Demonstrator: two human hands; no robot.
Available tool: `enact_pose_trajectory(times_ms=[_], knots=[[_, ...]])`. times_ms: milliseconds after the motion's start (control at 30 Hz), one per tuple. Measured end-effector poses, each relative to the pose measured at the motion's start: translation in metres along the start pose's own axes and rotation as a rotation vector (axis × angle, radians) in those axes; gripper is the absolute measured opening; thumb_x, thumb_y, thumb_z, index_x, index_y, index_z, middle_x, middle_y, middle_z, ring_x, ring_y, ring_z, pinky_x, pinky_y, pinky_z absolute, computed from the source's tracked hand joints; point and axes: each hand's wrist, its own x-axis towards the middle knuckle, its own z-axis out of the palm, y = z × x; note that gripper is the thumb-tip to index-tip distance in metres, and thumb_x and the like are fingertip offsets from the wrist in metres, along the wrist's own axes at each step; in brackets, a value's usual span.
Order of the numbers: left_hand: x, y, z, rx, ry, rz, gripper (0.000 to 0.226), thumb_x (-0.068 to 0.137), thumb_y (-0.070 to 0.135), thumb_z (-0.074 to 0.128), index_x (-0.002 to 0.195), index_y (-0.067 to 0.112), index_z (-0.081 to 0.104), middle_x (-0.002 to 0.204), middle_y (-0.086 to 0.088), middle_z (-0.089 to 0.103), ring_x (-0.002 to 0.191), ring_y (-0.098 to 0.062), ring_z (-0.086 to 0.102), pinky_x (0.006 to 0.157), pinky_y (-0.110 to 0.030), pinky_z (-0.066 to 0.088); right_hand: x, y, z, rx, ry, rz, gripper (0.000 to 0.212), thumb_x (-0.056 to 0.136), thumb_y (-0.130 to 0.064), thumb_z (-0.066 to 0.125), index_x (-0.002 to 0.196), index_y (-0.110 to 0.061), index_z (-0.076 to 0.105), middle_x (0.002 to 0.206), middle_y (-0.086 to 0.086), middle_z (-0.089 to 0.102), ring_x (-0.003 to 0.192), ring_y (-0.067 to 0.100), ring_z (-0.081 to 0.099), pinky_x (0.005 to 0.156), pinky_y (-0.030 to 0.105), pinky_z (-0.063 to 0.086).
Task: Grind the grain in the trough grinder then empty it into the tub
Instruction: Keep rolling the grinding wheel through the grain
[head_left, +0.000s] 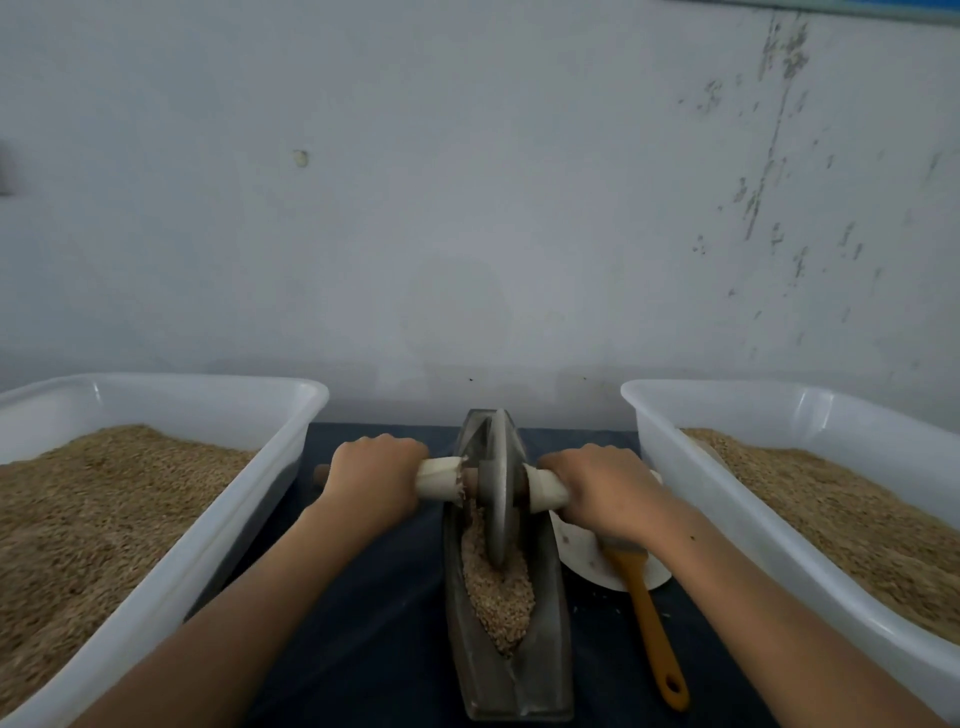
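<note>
Grain (496, 587) lies heaped in the near half of the metal trough grinder (511, 680), which runs lengthwise down a dark surface (363, 623). Just right of it, an orange-handled brush (655, 629) rests across a white plate (582, 556). Farther on, the grinding wheel (497, 486) stands upright in the trough; the left hand (371, 480) and right hand (605, 491) each clench its axle handles. White tubs, left (218, 535) and right (727, 519), flank it, both holding grain.
</note>
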Motion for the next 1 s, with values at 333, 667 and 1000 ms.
enact_pose_trajectory(times_ms=[333, 667, 1000], knots=[[0.001, -0.004, -0.004, 0.0, -0.128, 0.019, 0.033, 0.079, 0.037, 0.064, 0.109, 0.024, 0.059, 0.094, 0.004, 0.062, 0.086, -0.016, 0.059, 0.069, -0.028, 0.039, 0.002, 0.001, -0.006, 0.005, -0.125, 0.001, 0.016, 0.084, -0.024, 0.063, 0.098, -0.029, 0.056, 0.097, -0.003, 0.065, 0.082, 0.014, 0.058, 0.066, 0.029, 0.04], [0.0, -0.002, -0.011, -0.008, -0.259, 0.017, 0.039, 0.075, 0.039, 0.069, 0.11, 0.025, 0.059, 0.09, 0.005, 0.059, 0.081, -0.016, 0.055, 0.068, -0.029, 0.038, 0.0, 0.0, -0.016, 0.073, -0.299, 0.038, 0.028, 0.081, -0.023, 0.068, 0.109, -0.023, 0.062, 0.099, 0.0, 0.067, 0.089, 0.018, 0.063, 0.072, 0.032, 0.05], [-0.004, 0.002, 0.008, 0.019, 0.217, 0.01, 0.016, 0.088, 0.034, 0.052, 0.102, 0.025, 0.053, 0.093, 0.007, 0.061, 0.085, -0.014, 0.059, 0.065, -0.026, 0.033, -0.001, 0.001, 0.008, 0.009, 0.142, 0.007, 0.007, 0.093, -0.023, 0.05, 0.097, -0.028, 0.048, 0.091, -0.004, 0.063, 0.082, 0.019, 0.06, 0.067, 0.031, 0.037]])
